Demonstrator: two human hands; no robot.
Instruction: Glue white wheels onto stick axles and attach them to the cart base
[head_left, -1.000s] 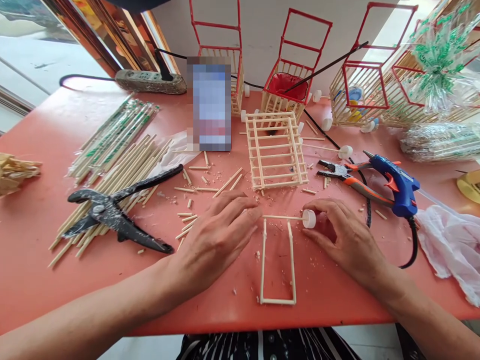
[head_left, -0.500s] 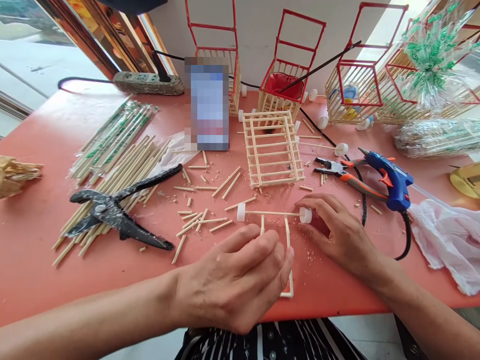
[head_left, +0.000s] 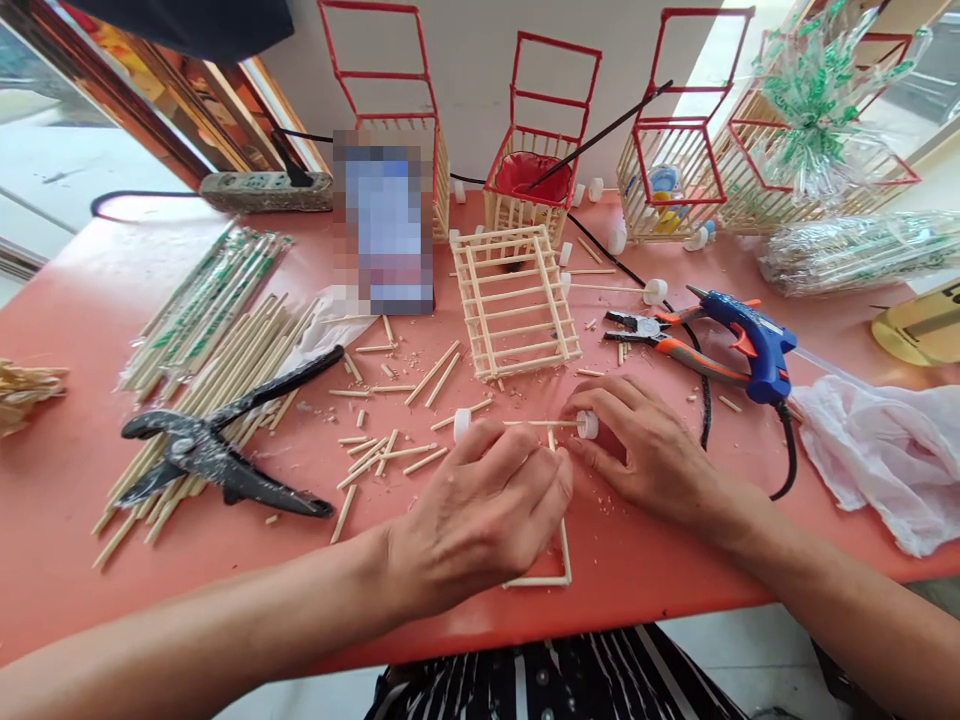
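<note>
My left hand (head_left: 487, 510) is closed, its fingers curled over a rectangular frame of thin wooden sticks (head_left: 566, 555). Its fingertips are hidden, so what they pinch, if anything, cannot be seen. Just beyond lies a wooden stick axle (head_left: 544, 423) with a white cap (head_left: 462, 424) on its left end and another white cap (head_left: 589, 425) on its right end. My right hand (head_left: 645, 440) has thumb and fingers curved around the right cap. Past both hands rests a slatted wooden-stick crate (head_left: 517, 300) on the red table (head_left: 247, 580).
Several cut stick pieces (head_left: 382, 450) and black pliers (head_left: 217, 450) on long sticks lie to the left. Cutting pliers (head_left: 660, 335), a blue glue gun (head_left: 757, 345) and white cloth (head_left: 885, 450) lie right. A blurred phone (head_left: 394, 230) and red-trimmed stick carts (head_left: 529, 180) stand behind.
The view has shifted, so things on the table appear further left. My left hand has come closer to the axle and covers part of it. My right fingers sit further around the right cap.
</note>
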